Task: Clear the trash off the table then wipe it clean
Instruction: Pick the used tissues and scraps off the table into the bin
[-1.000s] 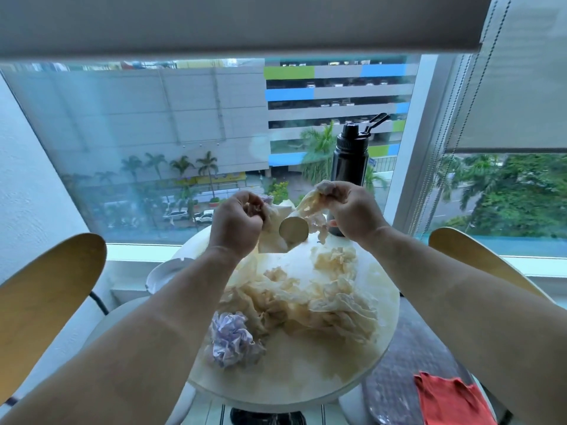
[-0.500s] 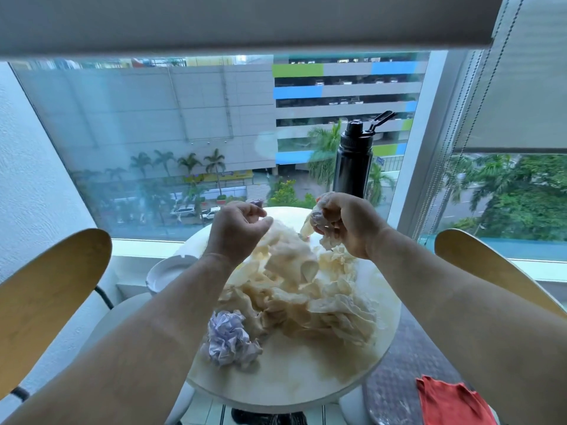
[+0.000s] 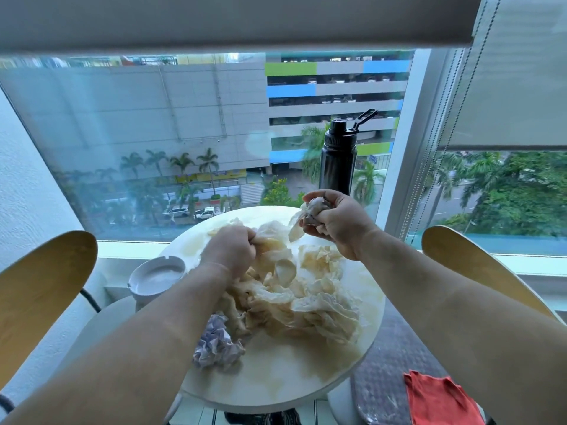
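Hands split apart, left one down in the trash.
Left hand (image 3: 228, 251) has dropped from chest height onto the tissue pile (image 3: 310, 305) and now grips a fistful of it. The stretch of tissue pulled between both hands a second ago is gone (fell back on the heap). Right hand (image 3: 334, 223) has balled its piece into a tight wad (image 3: 311, 211), held over the far side of the table (image 3: 276, 381).

On the round white tabletop (image 3: 276, 375) lies a heap of stained, crumpled tissues (image 3: 310, 297), and the left hand (image 3: 228, 251) grips its far edge. The right hand (image 3: 336, 222) holds a balled wad (image 3: 310, 211) just above the heap. A lilac paper ball (image 3: 216, 346) lies at the near left, and a black bottle (image 3: 337, 161) stands behind.
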The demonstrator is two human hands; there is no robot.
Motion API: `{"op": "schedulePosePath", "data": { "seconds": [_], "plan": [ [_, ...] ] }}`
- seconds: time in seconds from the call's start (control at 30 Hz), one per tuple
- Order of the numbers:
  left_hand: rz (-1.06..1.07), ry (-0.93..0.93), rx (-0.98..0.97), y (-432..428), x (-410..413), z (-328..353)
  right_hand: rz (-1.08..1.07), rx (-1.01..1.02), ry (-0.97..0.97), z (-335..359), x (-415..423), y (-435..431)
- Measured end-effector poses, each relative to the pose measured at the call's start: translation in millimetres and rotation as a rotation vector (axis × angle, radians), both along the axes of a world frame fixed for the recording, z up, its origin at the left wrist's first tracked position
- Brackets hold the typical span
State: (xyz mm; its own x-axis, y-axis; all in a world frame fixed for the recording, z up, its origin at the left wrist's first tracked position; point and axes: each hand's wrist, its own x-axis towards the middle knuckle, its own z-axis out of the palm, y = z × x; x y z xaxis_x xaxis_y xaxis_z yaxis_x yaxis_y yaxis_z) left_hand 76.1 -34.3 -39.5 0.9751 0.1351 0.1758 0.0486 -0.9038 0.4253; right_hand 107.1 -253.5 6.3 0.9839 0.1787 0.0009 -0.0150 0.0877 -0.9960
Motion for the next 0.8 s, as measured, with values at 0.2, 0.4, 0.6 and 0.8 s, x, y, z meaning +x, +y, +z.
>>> {"op": "schedulePosePath", "data": {
  "seconds": [0.2, 0.4, 0.6, 0.8],
  "plan": [
    [-0.023, -0.260, -0.181, 9, 0, 23, -0.035, -0.035, 0.041, 3, -3, -2],
    [0.071, -0.539, -0.388, 7, -12, 48, 0.100, 0.036, -0.004, 16, -11, 5],
    [0.140, -0.503, -0.893, 9, -36, 75, 0.056, 0.062, -0.009, 24, -20, 17],
    [0.077, -0.507, -1.296, 23, -75, 90, 0.223, 0.166, 0.039, 26, -36, 35]
  ]
}}
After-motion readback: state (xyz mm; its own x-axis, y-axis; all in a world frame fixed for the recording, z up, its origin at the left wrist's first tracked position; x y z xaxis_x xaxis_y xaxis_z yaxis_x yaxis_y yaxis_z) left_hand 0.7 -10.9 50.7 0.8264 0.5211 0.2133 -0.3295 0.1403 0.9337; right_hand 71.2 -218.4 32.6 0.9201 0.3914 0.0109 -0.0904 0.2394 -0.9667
